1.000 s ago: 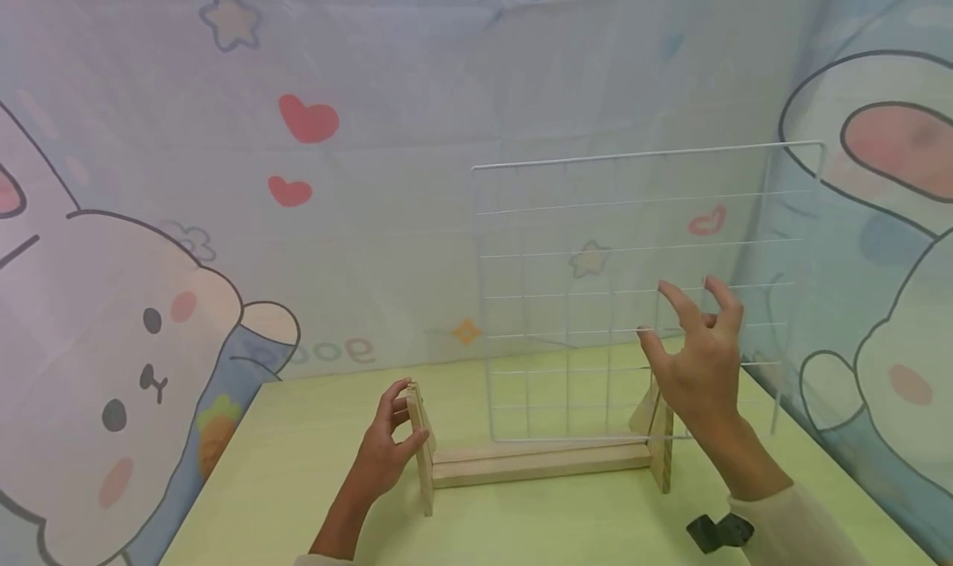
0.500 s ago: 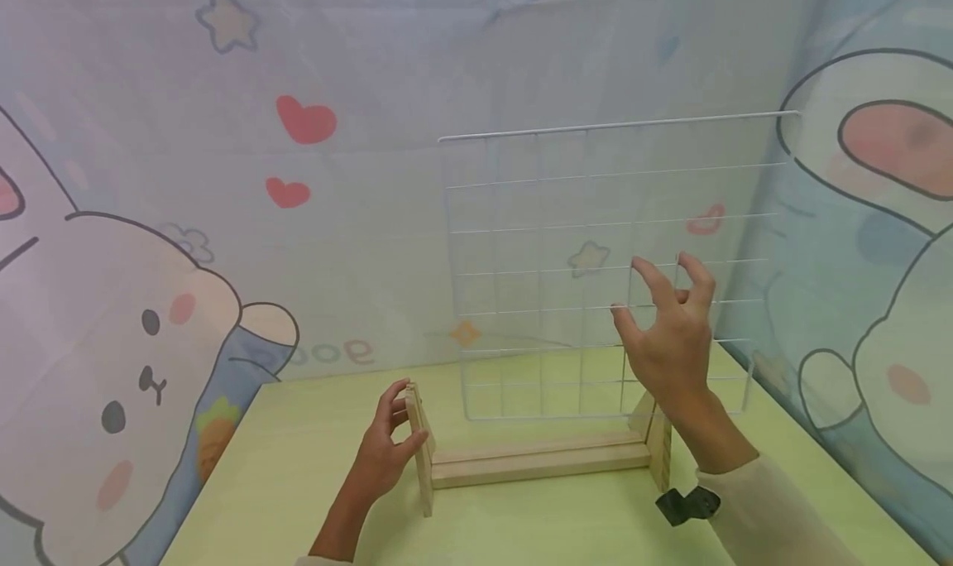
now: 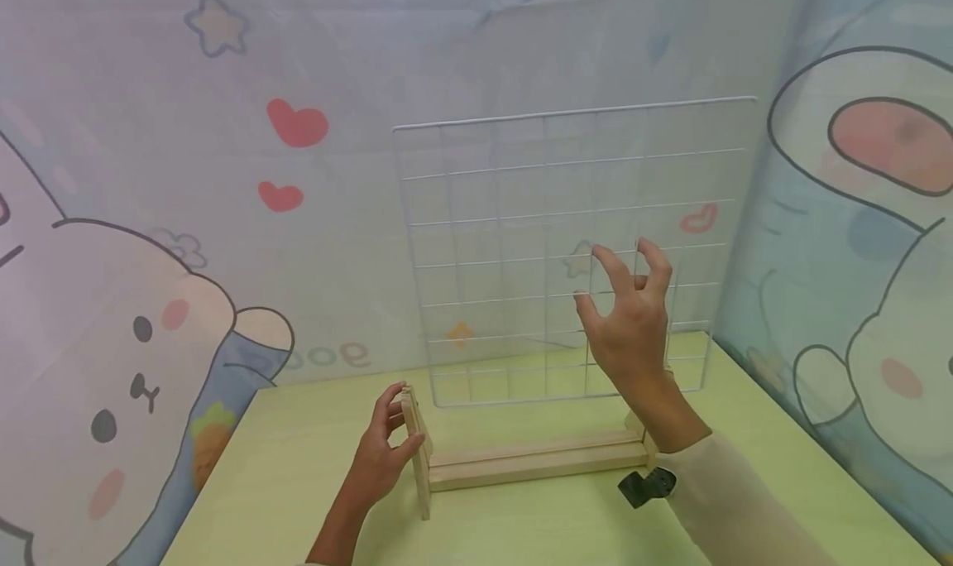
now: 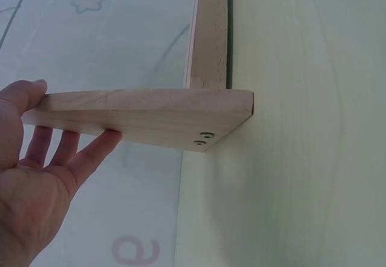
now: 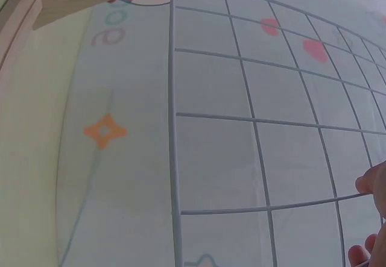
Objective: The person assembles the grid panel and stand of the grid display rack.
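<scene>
A white wire grid panel [image 3: 573, 114] hangs in the air above a wooden stand [image 3: 536, 468]. My right hand [image 3: 633, 326] grips the grid's wires on its right half, fingertips spread over several bars. In the right wrist view, the grid's lower edge wire [image 5: 174, 128] stands apart from the stand. My left hand [image 3: 381, 452] holds the stand's left end board [image 3: 417, 454], thumb on one edge and fingers against the outer face, as the left wrist view shows. Two screw heads [image 4: 206, 135] sit in that board. My right forearm partly covers the stand's right end.
The stand rests on a pale yellow-green table [image 3: 298, 434]. Behind it hangs a cloth backdrop [image 3: 357, 53] printed with rabbits, hearts and stars, which also runs along both sides. A small black device [image 3: 646, 487] sits at my right wrist.
My right hand has carried the grid up and to the left, from beyond the stand's right end to over its crossbar. My left hand keeps its hold on the end board.
</scene>
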`<state>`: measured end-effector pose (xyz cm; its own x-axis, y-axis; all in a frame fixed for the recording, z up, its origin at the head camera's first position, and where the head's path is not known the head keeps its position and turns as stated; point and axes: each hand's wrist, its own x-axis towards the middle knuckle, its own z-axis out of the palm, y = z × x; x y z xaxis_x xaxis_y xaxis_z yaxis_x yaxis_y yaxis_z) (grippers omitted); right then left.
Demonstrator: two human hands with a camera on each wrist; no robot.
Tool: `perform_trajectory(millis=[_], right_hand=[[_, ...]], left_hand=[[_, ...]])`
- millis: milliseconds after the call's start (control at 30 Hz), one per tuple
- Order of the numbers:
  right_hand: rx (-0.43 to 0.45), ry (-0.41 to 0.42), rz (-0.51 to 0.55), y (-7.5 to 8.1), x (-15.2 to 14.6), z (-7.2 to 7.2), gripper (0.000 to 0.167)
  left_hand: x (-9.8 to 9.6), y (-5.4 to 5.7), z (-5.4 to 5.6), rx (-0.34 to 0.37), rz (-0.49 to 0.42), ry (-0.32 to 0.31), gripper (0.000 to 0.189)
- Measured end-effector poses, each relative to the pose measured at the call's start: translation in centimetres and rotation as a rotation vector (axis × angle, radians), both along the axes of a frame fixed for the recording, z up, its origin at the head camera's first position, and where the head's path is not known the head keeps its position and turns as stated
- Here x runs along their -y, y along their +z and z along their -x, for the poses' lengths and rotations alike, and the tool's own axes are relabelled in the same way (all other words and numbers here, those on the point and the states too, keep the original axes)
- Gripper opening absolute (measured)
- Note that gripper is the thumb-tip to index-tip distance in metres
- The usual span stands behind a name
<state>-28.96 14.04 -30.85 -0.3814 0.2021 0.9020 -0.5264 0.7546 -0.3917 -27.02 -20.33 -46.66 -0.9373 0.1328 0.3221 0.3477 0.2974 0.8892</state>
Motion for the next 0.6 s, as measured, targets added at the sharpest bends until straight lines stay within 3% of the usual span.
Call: perform_trajectory(millis=[600], right_hand=[[-0.05,0.068,0.001,1.1,3.0,1.1,0.049]], left_hand=[[-0.1,0.2,-0.2,-0.005,-0.002,-0.001,0.076]])
